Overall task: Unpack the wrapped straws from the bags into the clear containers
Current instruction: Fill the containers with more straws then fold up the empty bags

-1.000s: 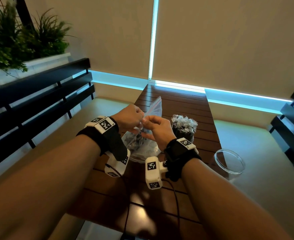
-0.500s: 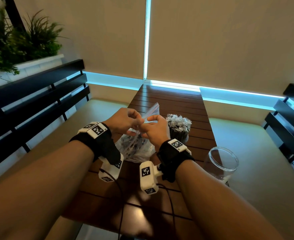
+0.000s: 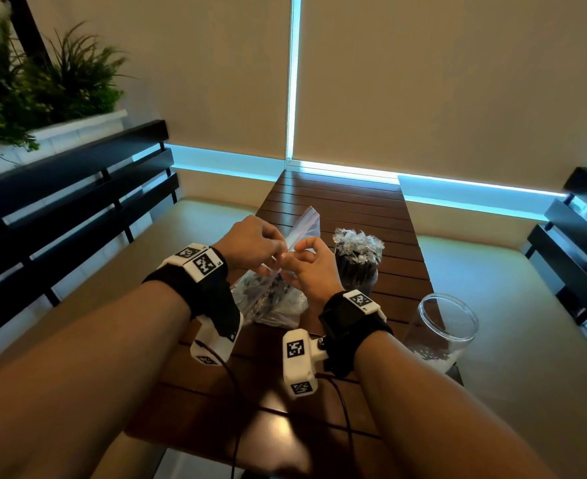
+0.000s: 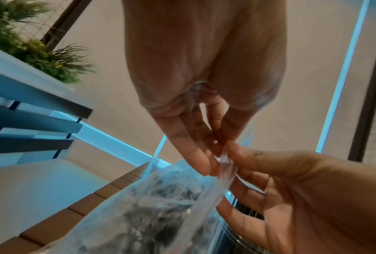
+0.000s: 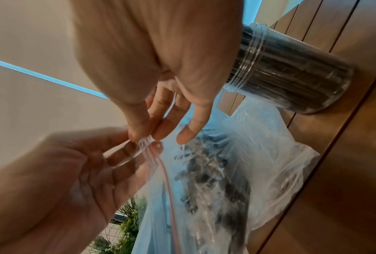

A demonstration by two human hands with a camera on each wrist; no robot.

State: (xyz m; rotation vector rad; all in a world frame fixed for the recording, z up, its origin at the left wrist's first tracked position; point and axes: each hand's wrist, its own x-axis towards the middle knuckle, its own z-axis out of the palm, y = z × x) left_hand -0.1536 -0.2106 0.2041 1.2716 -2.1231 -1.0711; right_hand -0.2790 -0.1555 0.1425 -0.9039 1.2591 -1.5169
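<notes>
A clear zip bag [image 3: 271, 302] of dark wrapped straws stands on the wooden table [image 3: 337, 202]. My left hand [image 3: 278, 252] and right hand [image 3: 294, 262] both pinch its top edge near the red seal line, one on each side. The left wrist view shows the left hand's fingers [image 4: 195, 154] and the right hand [image 4: 291, 189] meeting on the bag's lip [image 4: 225, 165]. In the right wrist view the thumb and fingers [image 5: 143, 134] pinch the seal strip above the bag [image 5: 237, 171]. A clear container [image 3: 356, 267] packed with straws stands just right of my hands.
An empty clear container [image 3: 444, 326] stands at the table's right edge, near my right forearm. Cream bench seats flank the table, with black slatted backrests [image 3: 78, 188] on both sides. A planter with greenery [image 3: 26, 98] sits at the far left. Cables trail from the wrist cameras.
Both hands stay pinched on the bag's top. They have drawn a little apart along the seal, and the head view has shifted slightly.
</notes>
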